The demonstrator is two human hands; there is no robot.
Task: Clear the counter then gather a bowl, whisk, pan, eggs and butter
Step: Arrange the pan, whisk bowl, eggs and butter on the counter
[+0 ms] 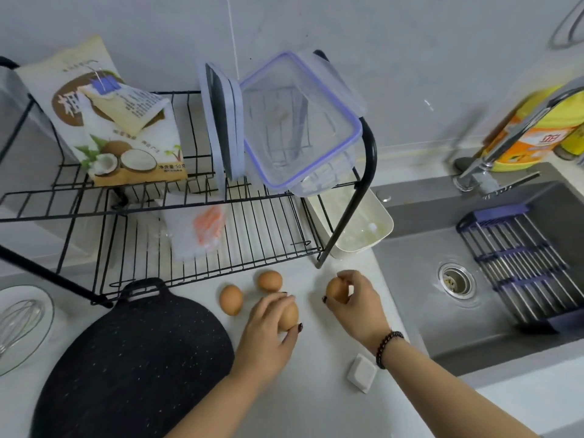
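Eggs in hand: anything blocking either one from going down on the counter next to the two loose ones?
Nothing visible. The left hand and right hand each hold an egg just right of the two loose eggs, over bare white counter. The pan sits to the left, the small white packet nearer the person, both clear.

White counter [316, 390]: pan [136, 358], eggs [231, 300], perhaps butter [362, 373]
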